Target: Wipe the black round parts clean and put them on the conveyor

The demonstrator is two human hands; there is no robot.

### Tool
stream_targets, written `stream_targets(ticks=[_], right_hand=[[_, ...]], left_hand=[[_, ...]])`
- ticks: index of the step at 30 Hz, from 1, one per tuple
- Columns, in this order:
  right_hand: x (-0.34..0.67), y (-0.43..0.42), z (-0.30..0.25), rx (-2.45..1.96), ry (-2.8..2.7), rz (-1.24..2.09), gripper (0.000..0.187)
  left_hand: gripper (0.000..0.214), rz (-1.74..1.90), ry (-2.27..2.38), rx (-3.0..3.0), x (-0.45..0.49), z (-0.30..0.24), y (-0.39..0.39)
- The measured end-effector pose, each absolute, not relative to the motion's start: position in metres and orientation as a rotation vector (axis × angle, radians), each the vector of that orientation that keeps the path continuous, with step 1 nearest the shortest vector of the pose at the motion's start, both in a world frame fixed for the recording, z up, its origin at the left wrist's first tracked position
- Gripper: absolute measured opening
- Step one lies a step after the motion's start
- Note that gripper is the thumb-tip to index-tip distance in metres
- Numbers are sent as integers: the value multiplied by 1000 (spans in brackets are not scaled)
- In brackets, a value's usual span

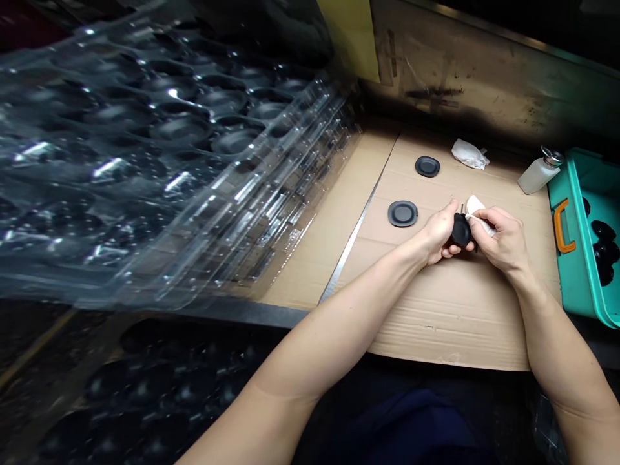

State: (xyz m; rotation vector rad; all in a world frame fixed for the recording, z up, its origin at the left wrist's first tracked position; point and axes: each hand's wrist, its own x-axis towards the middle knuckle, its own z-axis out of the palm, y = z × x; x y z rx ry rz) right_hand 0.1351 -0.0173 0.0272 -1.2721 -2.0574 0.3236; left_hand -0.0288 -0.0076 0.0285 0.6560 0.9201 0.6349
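Observation:
My left hand (442, 231) is closed around a round black part (462, 230), holding it tilted above the cardboard. A white cloth (475, 206) is pinched in my right hand (502, 236), its edge against the rim of the black part. Two flat black discs, one nearer (403, 214) and one farther (427, 166), lie on the cardboard (436, 303) to the left of my hands. Behind my hands rests a crumpled white cloth (469, 155).
Stacked clear plastic trays (194, 129) with round pockets fill the left side. On the right stand a pump bottle (539, 173) and a green bin (571, 258) with an orange handle (563, 226), holding several black parts (604, 252). A metal panel (484, 71) bounds the back.

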Motion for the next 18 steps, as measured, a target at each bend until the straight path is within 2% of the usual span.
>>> stream_targets(ticks=[9,14,18], right_hand=[[139,-22,26,-1432,-2344,23,26],[140,-21,26,-1321,-2388,-31,29],[139,-21,26,-1405,-2408,-13,25]], left_hand=[[66,681,1161,973,-25,25,-14],[64,634,1156,1098,-26,22,-12],[64,604,1177,1156,-27,20,-13]])
